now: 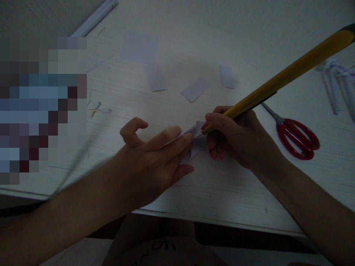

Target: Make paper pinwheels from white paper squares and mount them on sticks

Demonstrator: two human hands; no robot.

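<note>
A small folded piece of white paper (191, 154) sits between my hands, close to the table's front. My left hand (155, 157) holds it: two fingers press over its top and left side, and the thumb rests at its lower edge. My right hand (235, 133) grips a long yellow pen (274, 79) near its lower end. The pen's thin tip points left and meets the paper beside my left fingertips. Whether there is a mark on the paper is too dark to see.
Red-handled scissors (296, 138) lie right of my right hand. Beyond my hands are small paper pieces (195, 89) and a larger sheet (140, 47). Cotton swabs (100, 110) lie left, white sticks (337, 85) far right. A pixelated patch hides the left side.
</note>
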